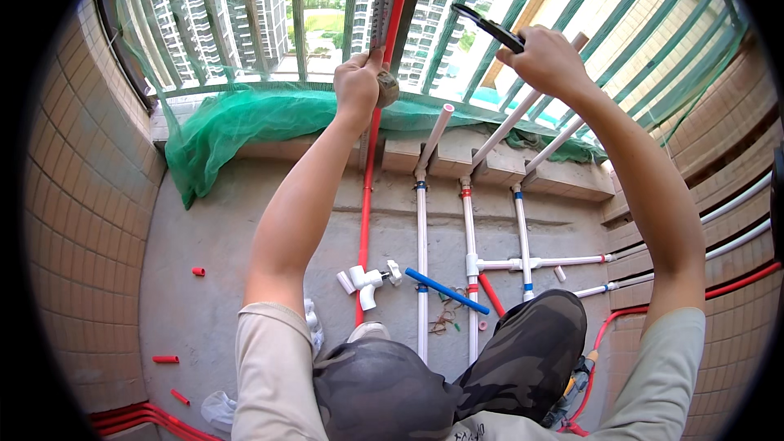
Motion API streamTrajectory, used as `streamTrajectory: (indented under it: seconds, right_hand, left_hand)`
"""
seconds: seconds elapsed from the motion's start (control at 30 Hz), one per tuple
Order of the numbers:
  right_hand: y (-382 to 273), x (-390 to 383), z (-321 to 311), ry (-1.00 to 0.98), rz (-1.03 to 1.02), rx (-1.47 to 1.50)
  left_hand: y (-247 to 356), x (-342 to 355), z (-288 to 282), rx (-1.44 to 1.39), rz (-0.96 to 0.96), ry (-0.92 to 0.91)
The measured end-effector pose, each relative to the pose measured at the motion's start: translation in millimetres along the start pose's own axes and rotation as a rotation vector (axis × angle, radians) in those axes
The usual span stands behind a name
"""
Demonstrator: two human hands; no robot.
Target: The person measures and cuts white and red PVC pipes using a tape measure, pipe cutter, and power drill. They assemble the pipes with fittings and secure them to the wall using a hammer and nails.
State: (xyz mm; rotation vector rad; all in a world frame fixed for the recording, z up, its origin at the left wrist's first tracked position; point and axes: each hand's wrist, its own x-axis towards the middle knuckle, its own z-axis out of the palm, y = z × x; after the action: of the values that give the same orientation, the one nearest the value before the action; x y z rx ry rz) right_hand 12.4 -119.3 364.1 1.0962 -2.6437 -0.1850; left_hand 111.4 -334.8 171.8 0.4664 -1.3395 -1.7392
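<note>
Left grip (358,88) holds tape measure (388,90) along red pipe (367,220); right of it, right grip (545,61) holds pen (494,30). White pipes (422,237) look joined; marking apparently remains.

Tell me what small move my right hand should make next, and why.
Probably bring the black pen in your right hand over to the red pipe: your left hand holds the tape measure beside it, blade extended along the pipe, while the pen is well away.

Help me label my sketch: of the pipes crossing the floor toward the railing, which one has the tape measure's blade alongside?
The long red pipe, left of the three white pipes; the left hand holds the tape measure by it, away from them.
</note>
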Motion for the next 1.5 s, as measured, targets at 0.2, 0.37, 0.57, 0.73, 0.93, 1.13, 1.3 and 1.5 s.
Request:
streamTrajectory:
  seconds: [0.2, 0.37, 0.57, 0.73, 0.93, 1.13, 1.3, 1.5]
  right_hand:
    - [-13.5, 63.6, -20.6, 0.033, 0.046, 0.024]
    - [-30.8, 89.3, -21.2, 0.14, -0.005, -0.016]
    - [-42.4, 95.6, -40.4, 0.092, -0.266, -0.166]
    - [-49.6, 99.7, -42.5, 0.11, -0.237, -0.087]
    - [-53.7, 104.7, -44.3, 0.169, -0.279, -0.114]
    - [-53.3, 116.0, -39.0, 0.185, -0.238, -0.122]
    - [-54.5, 109.3, -58.2, 0.112, -0.236, -0.046]
    - [-62.7, 96.9, -68.7, 0.065, -0.202, -0.045]
  left_hand:
    - [-1.1, -1.4, 5.9, -0.02, 0.004, 0.004]
    - [-4.0, 0.8, 2.4, -0.017, 0.019, -0.006]
    - [-4.5, 1.5, 1.7, -0.041, 0.023, -0.006]
    - [-1.5, -1.2, 3.8, -0.043, 0.004, -0.002]
    - [-6.5, 3.4, 2.2, -0.023, 0.008, 0.001]
    - [-4.9, 2.0, 3.2, -0.012, 0.014, 0.008]
    - [-5.6, 1.1, 2.3, -0.012, 0.023, 0.011]
    - [-4.3, 2.0, 2.5, -0.012, 0.01, 0.013]
